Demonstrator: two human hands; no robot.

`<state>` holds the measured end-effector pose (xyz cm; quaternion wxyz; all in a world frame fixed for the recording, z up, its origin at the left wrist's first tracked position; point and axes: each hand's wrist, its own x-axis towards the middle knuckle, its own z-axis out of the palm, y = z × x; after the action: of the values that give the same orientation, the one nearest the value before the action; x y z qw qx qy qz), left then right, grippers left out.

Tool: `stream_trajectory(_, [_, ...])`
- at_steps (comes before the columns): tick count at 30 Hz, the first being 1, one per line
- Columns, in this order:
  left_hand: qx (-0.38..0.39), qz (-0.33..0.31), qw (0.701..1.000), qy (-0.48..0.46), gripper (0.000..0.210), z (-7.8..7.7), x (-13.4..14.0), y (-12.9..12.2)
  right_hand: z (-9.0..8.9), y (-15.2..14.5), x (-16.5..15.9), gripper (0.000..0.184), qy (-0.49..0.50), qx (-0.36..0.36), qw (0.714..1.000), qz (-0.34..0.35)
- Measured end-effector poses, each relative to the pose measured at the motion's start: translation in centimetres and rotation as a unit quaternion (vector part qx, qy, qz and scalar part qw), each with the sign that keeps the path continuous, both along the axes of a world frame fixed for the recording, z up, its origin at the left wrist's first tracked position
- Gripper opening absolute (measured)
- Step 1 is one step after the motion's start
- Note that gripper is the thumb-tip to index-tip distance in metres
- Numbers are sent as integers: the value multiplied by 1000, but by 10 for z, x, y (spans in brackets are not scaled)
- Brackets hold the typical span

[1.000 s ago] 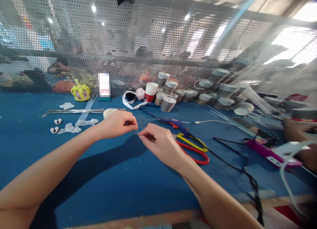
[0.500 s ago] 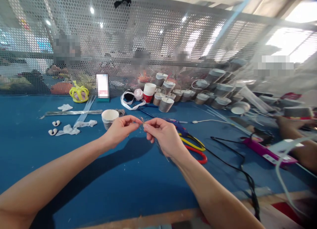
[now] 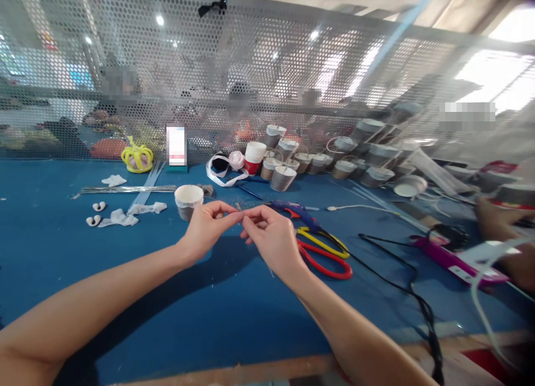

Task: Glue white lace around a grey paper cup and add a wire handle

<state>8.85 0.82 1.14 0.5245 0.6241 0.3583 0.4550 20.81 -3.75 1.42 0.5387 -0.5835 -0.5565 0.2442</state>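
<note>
My left hand [image 3: 203, 230] and my right hand [image 3: 276, 238] meet above the blue table, thumbs and forefingers pinched. Between the fingertips is a thin brownish strand like twine [image 3: 238, 206], mostly hidden by the fingers. A fine loose end shows below my right hand. Just behind my left hand stands a paper cup [image 3: 189, 196] with a grey wrap and white rim, a small grey coil [image 3: 207, 190] beside it. Right of my right hand lie a blue glue gun [image 3: 303, 213] and scissors [image 3: 328, 270] with one red and one yellow handle.
Wrapped cups [image 3: 283, 179] stand along the perforated metal screen [image 3: 267, 68]. At left lie metal wires [image 3: 125, 190], white fabric scraps [image 3: 123, 217] and a yellow woven piece [image 3: 137, 159]. Black cables and a purple power strip [image 3: 455, 260] are at right, near another person's arm [image 3: 501, 230].
My fingertips have come closer together and slightly lower, covering more of the strand. The view has shifted a little, and more of the scissors and glue gun shows.
</note>
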Motion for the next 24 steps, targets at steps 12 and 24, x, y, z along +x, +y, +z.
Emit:
stream_trajectory(12, [-50,-30,998,-29,21,1,-1,7,-2,4,3,16,32,-8,997,75])
stream_trajectory(24, [-95,-169,981,-11,20,5,-9,14,15,4,15,19,156,-101,970,156])
